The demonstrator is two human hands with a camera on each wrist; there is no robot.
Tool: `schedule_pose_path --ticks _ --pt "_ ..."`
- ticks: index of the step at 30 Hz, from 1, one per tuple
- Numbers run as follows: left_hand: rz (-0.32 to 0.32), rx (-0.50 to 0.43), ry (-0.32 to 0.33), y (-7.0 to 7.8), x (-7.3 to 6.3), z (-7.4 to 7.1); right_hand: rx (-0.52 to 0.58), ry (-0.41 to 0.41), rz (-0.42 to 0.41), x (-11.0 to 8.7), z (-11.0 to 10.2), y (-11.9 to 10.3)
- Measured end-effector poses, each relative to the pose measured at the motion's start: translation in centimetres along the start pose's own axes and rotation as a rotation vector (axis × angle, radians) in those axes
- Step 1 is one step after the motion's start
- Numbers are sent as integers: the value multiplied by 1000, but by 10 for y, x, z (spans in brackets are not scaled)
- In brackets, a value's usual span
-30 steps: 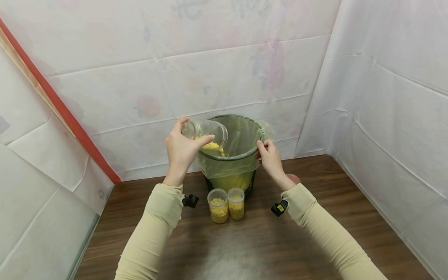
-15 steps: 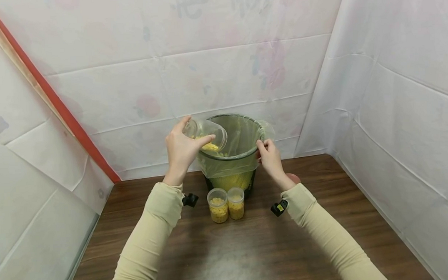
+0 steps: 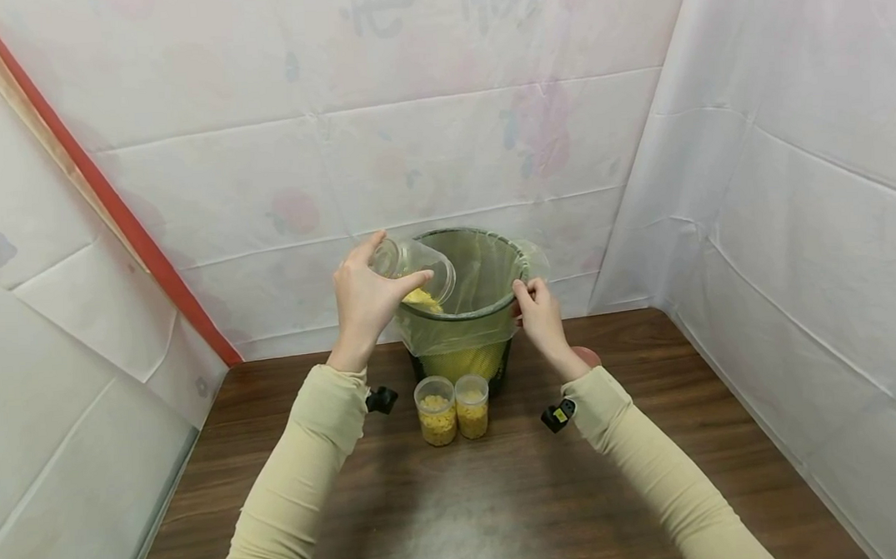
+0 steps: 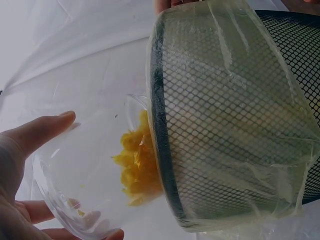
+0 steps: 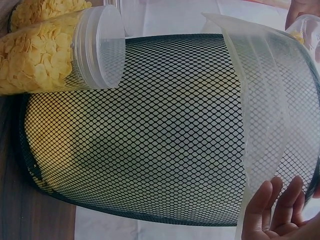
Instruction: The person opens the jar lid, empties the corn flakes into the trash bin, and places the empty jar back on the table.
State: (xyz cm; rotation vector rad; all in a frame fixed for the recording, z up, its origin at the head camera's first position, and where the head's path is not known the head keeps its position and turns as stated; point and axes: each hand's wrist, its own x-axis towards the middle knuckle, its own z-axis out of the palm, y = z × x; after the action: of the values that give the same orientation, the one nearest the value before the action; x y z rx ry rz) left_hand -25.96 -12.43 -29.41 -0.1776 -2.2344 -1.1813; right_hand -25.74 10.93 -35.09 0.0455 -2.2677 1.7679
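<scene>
Tipped over the left side of a dark mesh wastebasket (image 4: pixel 172 110), a clear plastic jar (image 3: pixel 436 263) is gripped by my left hand (image 3: pixel 364 296), thumb and fingers around its base end. Yellow flakes (image 4: pixel 137 165) lie along the jar's lower side toward its mouth, which overlaps the basket's opening. A thin clear bag (image 5: pixel 265 105) lines the basket and folds down over its rim. My right hand (image 3: pixel 541 313) pinches the lined rim at the right side. In the right wrist view, its fingertips (image 5: pixel 262 195) are curled beside the bag's fold. More yellow shows through the lower mesh.
Two clear jars of yellow flakes, a left one (image 3: pixel 436 413) and a right one (image 3: pixel 472 410), stand close in front of the basket on the brown wooden table (image 3: pixel 458 512). A reddish round thing (image 3: pixel 588 356) shows behind my right wrist. White sheeting (image 3: pixel 264 187) encloses the back and sides.
Fewer flakes remain visible in the tilted jar, and they have slid toward its mouth. My left hand has shifted slightly right; the right hand stays at the rim.
</scene>
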Motion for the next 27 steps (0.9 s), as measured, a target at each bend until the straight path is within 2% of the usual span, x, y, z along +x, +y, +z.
schedule_pose_path --ticks 2,8,13,18,25,27 --pt "1 2 -2 0 0 0 0 1 -2 2 0 2" --pt "0 10 -11 0 1 0 19 2 14 17 2 28" --pt "5 25 -16 1 1 0 -1 12 4 20 4 34" --pt "29 47 -23 3 2 2 18 6 15 19 2 29" --pt "42 65 -32 6 2 4 -2 5 -3 5 1 6" --pt "51 62 -36 7 2 5 5 4 -5 6 1 7"
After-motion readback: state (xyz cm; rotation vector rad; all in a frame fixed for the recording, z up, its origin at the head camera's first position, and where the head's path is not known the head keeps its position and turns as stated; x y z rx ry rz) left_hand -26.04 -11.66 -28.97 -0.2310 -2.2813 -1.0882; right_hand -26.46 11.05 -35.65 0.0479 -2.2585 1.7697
